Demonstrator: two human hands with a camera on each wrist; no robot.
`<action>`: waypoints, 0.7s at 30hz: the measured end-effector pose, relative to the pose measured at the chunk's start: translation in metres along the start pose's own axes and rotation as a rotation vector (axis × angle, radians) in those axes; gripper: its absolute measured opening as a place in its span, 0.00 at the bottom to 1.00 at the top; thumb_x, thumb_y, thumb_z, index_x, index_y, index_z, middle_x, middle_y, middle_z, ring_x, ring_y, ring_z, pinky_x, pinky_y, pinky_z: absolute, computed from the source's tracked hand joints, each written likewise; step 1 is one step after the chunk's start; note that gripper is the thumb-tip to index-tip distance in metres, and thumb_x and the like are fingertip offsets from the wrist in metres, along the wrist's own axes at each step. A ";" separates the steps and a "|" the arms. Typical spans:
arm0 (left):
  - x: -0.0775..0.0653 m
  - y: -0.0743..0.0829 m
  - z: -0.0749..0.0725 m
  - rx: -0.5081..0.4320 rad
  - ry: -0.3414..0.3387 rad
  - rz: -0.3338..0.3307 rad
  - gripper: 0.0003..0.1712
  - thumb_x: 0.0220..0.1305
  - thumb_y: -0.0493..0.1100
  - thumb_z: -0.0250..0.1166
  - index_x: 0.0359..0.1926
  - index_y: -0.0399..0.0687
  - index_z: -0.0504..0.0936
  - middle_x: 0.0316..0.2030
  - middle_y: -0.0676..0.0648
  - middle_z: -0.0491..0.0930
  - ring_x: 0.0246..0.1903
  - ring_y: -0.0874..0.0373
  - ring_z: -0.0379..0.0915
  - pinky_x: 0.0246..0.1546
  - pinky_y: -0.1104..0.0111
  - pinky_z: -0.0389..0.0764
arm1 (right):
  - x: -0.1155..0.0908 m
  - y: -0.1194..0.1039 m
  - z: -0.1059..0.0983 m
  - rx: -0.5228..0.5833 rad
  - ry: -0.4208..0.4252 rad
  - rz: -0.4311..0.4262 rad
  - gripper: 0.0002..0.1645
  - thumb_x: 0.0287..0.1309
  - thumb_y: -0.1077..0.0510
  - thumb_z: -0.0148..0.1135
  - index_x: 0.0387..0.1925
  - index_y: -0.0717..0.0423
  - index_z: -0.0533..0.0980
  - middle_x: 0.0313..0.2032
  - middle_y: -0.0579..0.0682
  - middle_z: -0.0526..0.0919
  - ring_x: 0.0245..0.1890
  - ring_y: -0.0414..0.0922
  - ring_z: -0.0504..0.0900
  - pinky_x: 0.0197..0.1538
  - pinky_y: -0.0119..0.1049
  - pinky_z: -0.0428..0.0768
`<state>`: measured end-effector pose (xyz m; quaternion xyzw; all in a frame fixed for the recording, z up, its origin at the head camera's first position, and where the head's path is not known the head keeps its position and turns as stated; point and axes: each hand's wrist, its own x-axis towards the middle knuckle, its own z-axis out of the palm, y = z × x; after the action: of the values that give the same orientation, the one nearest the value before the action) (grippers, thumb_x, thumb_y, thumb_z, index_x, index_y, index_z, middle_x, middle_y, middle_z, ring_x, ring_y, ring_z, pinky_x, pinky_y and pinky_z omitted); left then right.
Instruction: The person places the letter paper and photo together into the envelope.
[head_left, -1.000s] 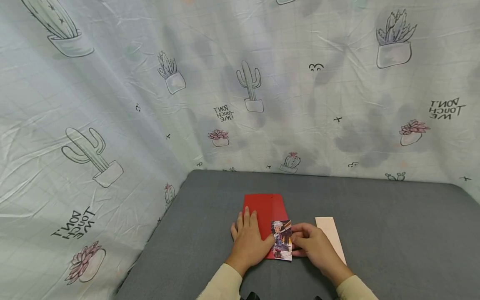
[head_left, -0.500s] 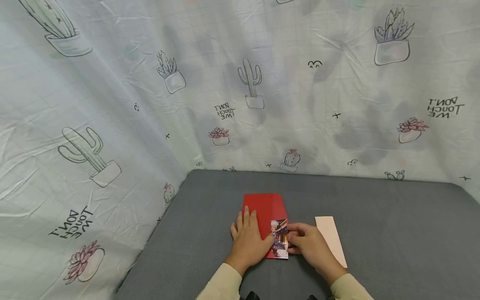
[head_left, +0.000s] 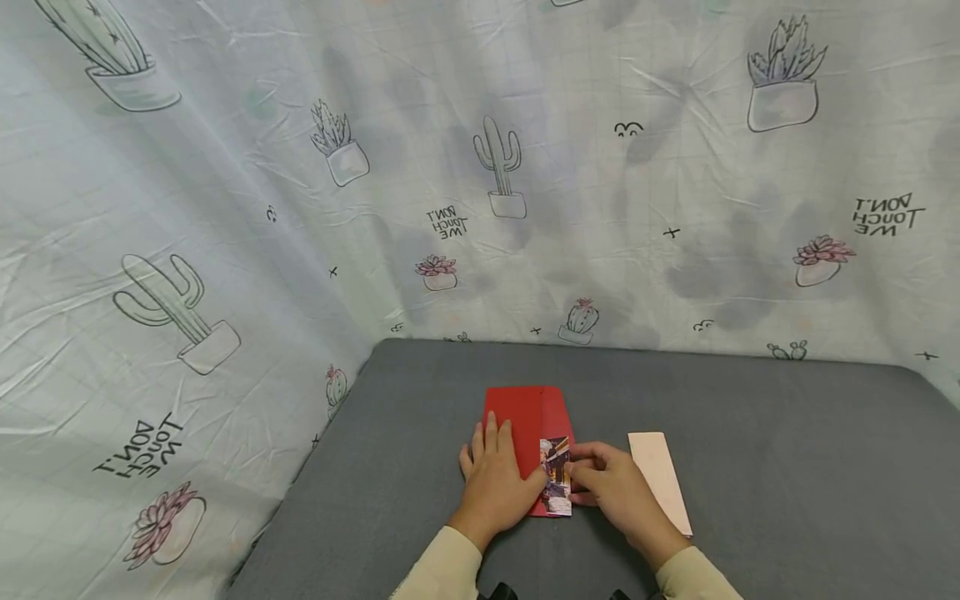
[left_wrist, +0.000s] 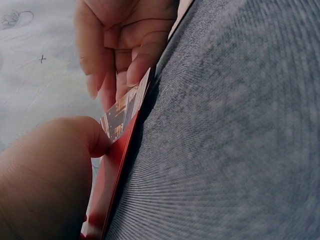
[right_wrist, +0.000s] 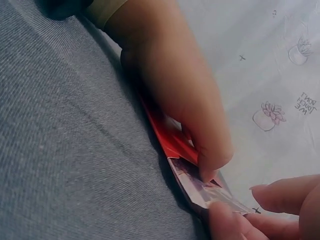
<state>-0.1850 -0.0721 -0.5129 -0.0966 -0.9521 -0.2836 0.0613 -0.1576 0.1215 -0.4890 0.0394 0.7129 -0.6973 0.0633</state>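
Observation:
A red envelope [head_left: 525,412] lies flat on the grey table [head_left: 750,433]. My left hand [head_left: 491,475] presses flat on its near half, with the thumb at the right edge. A printed picture card [head_left: 556,477] sticks out from that right edge, and only a narrow strip of it shows. My right hand [head_left: 596,477] pinches the card's outer side. In the left wrist view the card [left_wrist: 125,107] sits partly inside the envelope [left_wrist: 112,185]. From the right wrist, the card [right_wrist: 200,190] shows under the left hand [right_wrist: 180,95].
A pale pink paper strip [head_left: 658,479] lies on the table just right of my right hand. A cactus-print cloth [head_left: 225,208] hangs close behind and to the left of the table. Bare grey cloth stretches to the right.
My right hand has moved left with the picture card, which has slid further into the red envelope; less of it shows. The left hand has stayed pressed on the envelope.

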 end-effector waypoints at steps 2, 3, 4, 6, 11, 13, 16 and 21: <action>0.000 0.000 0.000 0.003 -0.007 -0.008 0.52 0.63 0.59 0.66 0.79 0.30 0.65 0.82 0.30 0.54 0.79 0.29 0.45 0.70 0.26 0.43 | -0.001 -0.001 -0.001 0.004 -0.015 0.001 0.21 0.70 0.68 0.67 0.60 0.76 0.79 0.38 0.58 0.84 0.36 0.50 0.85 0.37 0.42 0.90; 0.001 0.001 -0.001 0.001 -0.008 -0.009 0.52 0.64 0.58 0.66 0.79 0.30 0.65 0.82 0.30 0.54 0.79 0.29 0.45 0.70 0.26 0.44 | 0.000 -0.001 -0.001 0.006 -0.024 -0.001 0.22 0.70 0.67 0.67 0.60 0.76 0.78 0.38 0.58 0.84 0.36 0.51 0.85 0.37 0.42 0.90; 0.001 0.001 -0.001 0.007 -0.016 -0.015 0.52 0.64 0.59 0.66 0.80 0.31 0.64 0.82 0.30 0.53 0.80 0.29 0.45 0.70 0.26 0.43 | -0.001 -0.001 -0.002 0.009 -0.035 -0.002 0.22 0.71 0.67 0.67 0.61 0.77 0.78 0.39 0.59 0.84 0.37 0.51 0.85 0.38 0.42 0.90; 0.001 0.002 -0.002 0.013 -0.027 -0.023 0.53 0.64 0.59 0.66 0.80 0.32 0.64 0.83 0.31 0.52 0.80 0.30 0.44 0.71 0.27 0.43 | 0.000 -0.001 -0.003 0.008 -0.054 -0.004 0.23 0.72 0.65 0.67 0.62 0.77 0.77 0.39 0.59 0.84 0.38 0.51 0.85 0.38 0.43 0.90; 0.002 0.002 -0.002 0.015 -0.026 -0.024 0.53 0.63 0.58 0.67 0.80 0.31 0.64 0.83 0.31 0.53 0.80 0.29 0.44 0.71 0.26 0.44 | 0.000 -0.001 -0.002 -0.006 -0.076 -0.003 0.25 0.73 0.63 0.67 0.63 0.77 0.77 0.41 0.58 0.84 0.39 0.51 0.85 0.40 0.44 0.90; 0.002 0.002 -0.002 0.017 -0.026 -0.025 0.53 0.63 0.58 0.66 0.80 0.31 0.64 0.83 0.31 0.53 0.80 0.29 0.45 0.71 0.26 0.44 | 0.000 -0.001 -0.002 -0.014 -0.074 -0.002 0.25 0.73 0.62 0.67 0.62 0.77 0.77 0.41 0.58 0.84 0.39 0.51 0.86 0.40 0.44 0.90; 0.003 0.003 -0.002 0.020 -0.026 -0.027 0.53 0.63 0.58 0.66 0.80 0.32 0.64 0.83 0.31 0.53 0.80 0.30 0.45 0.71 0.27 0.44 | 0.000 -0.003 -0.001 -0.025 -0.070 -0.003 0.25 0.73 0.62 0.67 0.62 0.77 0.77 0.41 0.58 0.85 0.38 0.51 0.86 0.40 0.44 0.90; 0.003 0.003 0.000 0.018 -0.012 -0.023 0.52 0.64 0.58 0.66 0.80 0.31 0.65 0.83 0.31 0.53 0.80 0.29 0.45 0.71 0.27 0.44 | 0.000 -0.004 -0.001 -0.014 -0.076 -0.008 0.25 0.72 0.63 0.67 0.62 0.77 0.77 0.41 0.58 0.85 0.39 0.51 0.86 0.40 0.44 0.90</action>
<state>-0.1875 -0.0695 -0.5105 -0.0869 -0.9560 -0.2750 0.0531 -0.1586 0.1224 -0.4851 0.0097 0.7151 -0.6934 0.0877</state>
